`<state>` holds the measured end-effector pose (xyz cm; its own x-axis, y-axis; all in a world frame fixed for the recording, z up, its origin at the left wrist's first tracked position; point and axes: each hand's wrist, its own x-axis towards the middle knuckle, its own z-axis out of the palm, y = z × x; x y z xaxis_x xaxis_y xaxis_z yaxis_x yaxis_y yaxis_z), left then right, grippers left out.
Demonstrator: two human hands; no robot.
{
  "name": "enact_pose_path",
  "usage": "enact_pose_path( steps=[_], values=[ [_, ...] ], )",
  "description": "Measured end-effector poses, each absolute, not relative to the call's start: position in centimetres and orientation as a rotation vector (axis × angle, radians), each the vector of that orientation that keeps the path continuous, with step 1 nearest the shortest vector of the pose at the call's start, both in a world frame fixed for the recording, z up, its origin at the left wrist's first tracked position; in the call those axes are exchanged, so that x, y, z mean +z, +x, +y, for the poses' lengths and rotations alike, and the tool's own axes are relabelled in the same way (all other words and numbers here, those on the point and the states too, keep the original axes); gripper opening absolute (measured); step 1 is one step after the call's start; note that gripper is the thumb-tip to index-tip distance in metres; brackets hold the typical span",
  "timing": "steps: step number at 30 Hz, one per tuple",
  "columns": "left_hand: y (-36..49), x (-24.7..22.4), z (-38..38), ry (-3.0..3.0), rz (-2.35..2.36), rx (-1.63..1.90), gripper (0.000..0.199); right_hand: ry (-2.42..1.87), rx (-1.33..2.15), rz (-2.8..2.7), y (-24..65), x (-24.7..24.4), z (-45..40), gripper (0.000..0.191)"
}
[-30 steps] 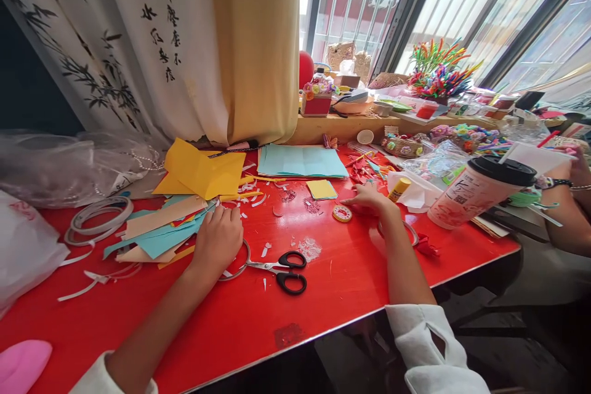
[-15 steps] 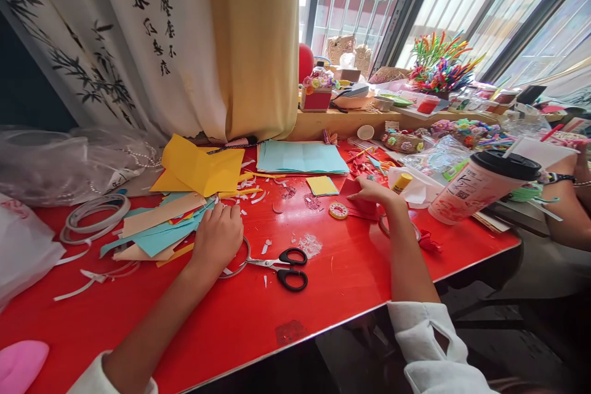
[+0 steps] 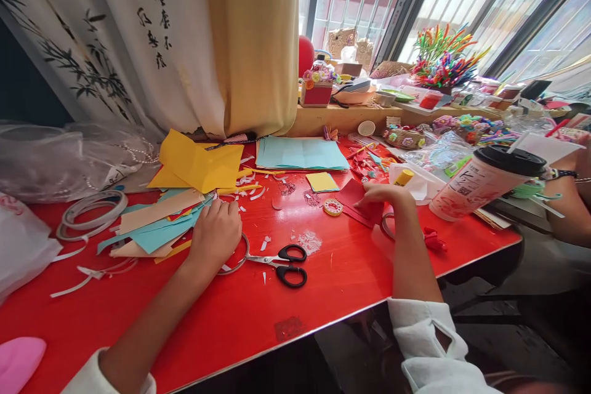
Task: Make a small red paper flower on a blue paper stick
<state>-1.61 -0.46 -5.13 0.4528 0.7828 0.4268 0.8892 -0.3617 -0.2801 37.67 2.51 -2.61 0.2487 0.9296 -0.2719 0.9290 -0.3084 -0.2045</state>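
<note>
My left hand (image 3: 217, 229) rests on the red table with its fingers curled together, beside a pile of blue and tan paper strips (image 3: 159, 228). Its fingertips are turned away, so what they hold, if anything, is hidden. A roll of tape (image 3: 245, 247) lies partly under that hand, with the blades of black-handled scissors (image 3: 289, 265) across it. My right hand (image 3: 385, 196) is closed on a piece of red paper (image 3: 351, 198), its lower fingers out of sight. Left of that paper lie a small round tape dispenser (image 3: 332, 207) and a yellow sticky-note pad (image 3: 322, 182).
Yellow paper (image 3: 198, 163) and stacked light-blue sheets (image 3: 302, 154) lie at the back. A lidded drink cup (image 3: 484, 188) and a glue stick (image 3: 404, 177) stand at right. White tape rolls (image 3: 92, 215) lie left. Another person's arm (image 3: 570, 197) shows at the far right.
The red paper now shows more of its surface, shifted slightly left and down with my right hand at its edge. My left hand stays put. The view has shifted slightly.
</note>
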Motion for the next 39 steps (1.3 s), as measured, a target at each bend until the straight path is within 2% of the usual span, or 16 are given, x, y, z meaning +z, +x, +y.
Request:
enact_pose_path(
  steps=[4, 7, 9, 12, 15, 19, 21, 24, 27, 30, 32, 39],
  values=[
    [-1.6, -5.1, -0.4, -2.266, -1.420, -0.318, 0.031, -2.398, 0.594, -1.859, 37.6, -2.0, 2.1, 0.026],
    [-1.7, -5.2, -0.4, -2.306, -1.433, -0.357, 0.032, -2.274, 0.573, -1.849, 37.6, -1.0, 1.3, 0.035],
    [-1.6, -5.1, -0.4, -2.328, -1.450, -0.388, 0.033, -2.033, 0.558, -1.811, 37.0, 0.1, 0.6, 0.043],
    [-1.3, -4.9, -0.5, -2.420, -1.522, -0.503, 0.033, -1.395, 0.524, -1.607, 34.3, 1.6, 0.2, 0.050],
    [-0.8, -4.6, -0.6, -2.703, -1.712, -0.829, 0.037, -1.091, 0.582, -1.484, 29.3, 1.7, 0.6, 0.052],
    [-0.6, -4.4, -0.4, -2.936, -1.873, -1.430, 0.049, -0.812, 0.889, -1.454, 22.0, -1.4, 1.0, 0.047],
    [-0.8, -4.4, -0.2, -2.937, -1.858, -1.524, 0.041, -0.758, 1.059, -1.495, 19.5, -3.5, 0.9, 0.044],
    [-1.1, -4.6, 0.1, -2.970, -1.832, -1.348, 0.027, -0.835, 1.170, -1.601, 17.9, -5.8, 0.5, 0.040],
    [-1.1, -5.2, 0.3, -3.007, -1.791, -1.272, 0.027, -0.933, 1.103, -1.634, 18.1, -6.8, 0.6, 0.047],
    [-0.9, -5.9, 0.5, -3.024, -1.791, -1.452, 0.040, -0.896, 1.061, -1.624, 18.2, -7.0, 0.7, 0.058],
    [-0.8, -6.2, 0.6, -3.013, -1.790, -1.540, 0.045, -0.839, 1.070, -1.643, 18.0, -7.0, 0.7, 0.059],
    [-0.9, -5.3, -0.1, -2.805, -1.726, -1.586, 0.027, -0.862, 0.880, -1.726, 17.7, -6.5, 0.3, 0.051]
  ],
)
